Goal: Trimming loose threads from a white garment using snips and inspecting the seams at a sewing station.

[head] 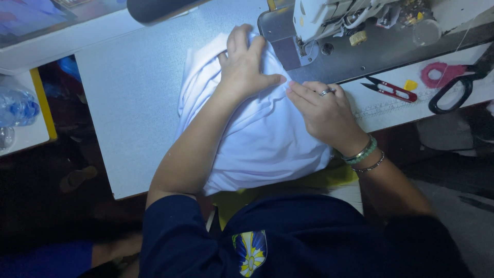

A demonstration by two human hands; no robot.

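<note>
A white cloth (262, 139) lies bunched on the pale sewing table (134, 103), its far edge under the head of a white sewing machine (329, 20). My left hand (246, 64) presses flat on the cloth's far part, fingers spread, close to the machine's needle area. My right hand (321, 113), with a ring and bead bracelets on the wrist, rests on the cloth's right side and pinches a fold with the fingertips.
Red thread snips (388, 89), black-handled scissors (455, 90), a pink tool (440, 74) and a small yellow piece (410, 85) lie on the table to the right. A plastic water bottle (18, 108) sits on a side surface at the left. Dark floor lies below.
</note>
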